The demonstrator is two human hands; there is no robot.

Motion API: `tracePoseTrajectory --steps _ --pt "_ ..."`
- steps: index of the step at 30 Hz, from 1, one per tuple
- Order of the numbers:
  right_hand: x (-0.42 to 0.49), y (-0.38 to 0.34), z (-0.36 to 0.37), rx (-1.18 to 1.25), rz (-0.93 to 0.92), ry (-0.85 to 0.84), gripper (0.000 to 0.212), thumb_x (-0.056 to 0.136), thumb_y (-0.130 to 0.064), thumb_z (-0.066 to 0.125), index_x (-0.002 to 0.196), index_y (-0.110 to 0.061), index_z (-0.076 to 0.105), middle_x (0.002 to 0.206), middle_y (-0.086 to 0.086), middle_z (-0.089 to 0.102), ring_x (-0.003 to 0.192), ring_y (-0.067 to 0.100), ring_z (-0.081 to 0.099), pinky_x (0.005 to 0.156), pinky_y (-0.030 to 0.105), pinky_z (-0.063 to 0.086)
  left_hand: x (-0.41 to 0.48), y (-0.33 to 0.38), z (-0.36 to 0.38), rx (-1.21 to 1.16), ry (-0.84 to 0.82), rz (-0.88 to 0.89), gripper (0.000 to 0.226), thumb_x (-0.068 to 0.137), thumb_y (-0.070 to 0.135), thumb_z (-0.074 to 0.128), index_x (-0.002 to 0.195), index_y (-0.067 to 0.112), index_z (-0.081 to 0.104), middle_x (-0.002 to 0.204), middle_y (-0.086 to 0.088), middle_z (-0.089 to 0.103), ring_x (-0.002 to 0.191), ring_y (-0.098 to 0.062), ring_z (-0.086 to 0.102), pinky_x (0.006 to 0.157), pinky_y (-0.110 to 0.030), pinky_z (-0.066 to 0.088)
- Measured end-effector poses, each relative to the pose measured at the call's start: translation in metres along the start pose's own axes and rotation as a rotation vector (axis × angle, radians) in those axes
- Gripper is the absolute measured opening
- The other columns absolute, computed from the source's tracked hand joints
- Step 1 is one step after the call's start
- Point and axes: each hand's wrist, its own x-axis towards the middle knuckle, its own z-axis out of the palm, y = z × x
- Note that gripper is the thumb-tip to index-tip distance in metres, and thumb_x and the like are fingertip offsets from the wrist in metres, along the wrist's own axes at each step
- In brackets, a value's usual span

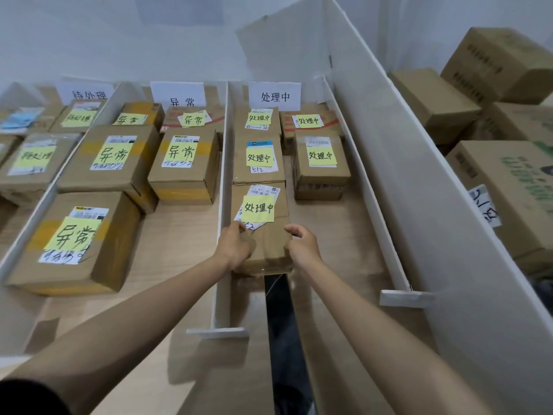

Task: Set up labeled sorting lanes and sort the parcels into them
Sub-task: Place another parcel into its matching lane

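The small brown cardboard parcel with a yellow sticky note (pixel 269 235) is lying on the wooden counter (pixel 338 250) between both grips, just right of the white foam-board divider (pixel 223 205). It is looking light and stiff, its taped faces possibly slick, so the near corners are offering the surest hold. The left grip (pixel 236 244) is clasping the near-left corner, fingers curling over the top. The right grip (pixel 302 244) is sitting at the near-right edge, fingers loosely curled; I cannot tell whether it is holding.
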Motion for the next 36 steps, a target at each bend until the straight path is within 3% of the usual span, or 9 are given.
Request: tracePoseTrajectory --steps 5,13,15,18,20,25,30,34,36 --pt "0.0 0.0 0.004 -0.025 -0.006 -0.002 0.048 0.084 0.011 0.041 0.122 -0.015 0.056 0.133 0.003 0.051 0.126 0.021 0.046 0.096 0.031 0.045 0.004 0.001 -0.001 0.016 -0.005 -0.012 0.034 0.086 0.001 0.047 0.121 0.004 0.046 0.12 -0.016 0.051 0.084 -0.026 0.052 0.047 -0.02 0.038" --pt "-0.005 -0.012 -0.001 -0.06 -0.015 -0.009 0.044 0.088 0.006 0.039 0.123 -0.015 0.056 0.133 0.003 0.052 0.121 0.023 0.05 0.095 0.035 0.049 -0.001 -0.001 -0.009 0.014 -0.028 0.014 0.019 0.087 0.005 0.043 0.104 0.007 0.051 0.118 -0.021 0.052 0.085 -0.029 0.056 0.056 -0.025 0.045" --pt "-0.007 -0.022 -0.003 -0.057 -0.041 0.003 0.042 0.09 0.003 0.039 0.123 -0.016 0.056 0.133 0.003 0.052 0.119 0.023 0.052 0.086 0.032 0.049 -0.005 0.002 -0.013 -0.007 -0.032 0.038 0.023 0.087 0.004 0.042 0.109 0.007 0.05 0.119 -0.02 0.052 0.087 -0.032 0.059 0.061 -0.029 0.051" --pt "-0.013 -0.039 -0.007 -0.066 -0.105 0.001 0.037 0.093 -0.002 0.042 0.123 -0.018 0.057 0.136 0.006 0.052 0.116 0.022 0.054 0.081 0.031 0.049 -0.015 0.011 -0.024 0.043 -0.026 0.087 0.034 0.088 0.0 0.043 0.122 0.002 0.049 0.114 -0.017 0.056 0.084 -0.028 0.055 0.053 -0.021 0.042" --pt "-0.019 -0.052 -0.01 -0.094 -0.16 0.002 0.032 0.095 -0.008 0.044 0.124 -0.016 0.056 0.133 0.005 0.054 0.116 0.02 0.052 0.089 0.032 0.048 -0.019 0.015 -0.033 0.094 0.008 0.128 0.038 0.091 0.003 0.044 0.129 0.001 0.046 0.126 -0.017 0.054 0.101 -0.029 0.054 0.067 -0.022 0.039" --pt "-0.037 -0.087 -0.012 -0.123 -0.292 -0.004 0.026 0.098 -0.019 0.046 0.12 -0.014 0.059 0.121 0.002 0.06 0.103 0.015 0.053 0.08 0.025 0.042 -0.039 0.018 -0.069 0.236 0.082 0.233 0.039 0.099 0.018 0.039 0.135 0.003 0.041 0.139 -0.016 0.045 0.125 -0.028 0.043 0.097 -0.03 0.034" --pt "-0.061 -0.126 0.001 -0.16 -0.429 -0.092 0.03 0.1 -0.025 0.044 0.124 -0.015 0.059 0.125 -0.001 0.058 0.111 0.013 0.05 0.088 0.024 0.037 -0.062 0.027 -0.113 0.268 0.241 0.266 0.036 0.1 0.019 0.037 0.131 0.002 0.046 0.134 -0.016 0.049 0.122 -0.028 0.046 0.099 -0.033 0.036" --pt "-0.084 -0.156 0.021 -0.188 -0.551 -0.184 0.028 0.101 -0.024 0.042 0.121 -0.016 0.059 0.111 -0.007 0.056 0.107 0.012 0.051 0.077 0.019 0.035 -0.083 0.023 -0.155 0.255 0.323 0.273 0.037 0.099 0.022 0.036 0.132 0.006 0.044 0.134 -0.017 0.049 0.124 -0.031 0.047 0.098 -0.035 0.037" --pt "-0.094 -0.17 0.037 -0.202 -0.606 -0.217 0.028 0.101 -0.023 0.042 0.12 -0.015 0.06 0.118 -0.003 0.058 0.108 0.014 0.052 0.079 0.02 0.036 -0.094 0.019 -0.177 0.241 0.366 0.259 0.03 0.099 0.021 0.035 0.124 0.008 0.047 0.131 -0.019 0.05 0.12 -0.033 0.048 0.093 -0.035 0.038"
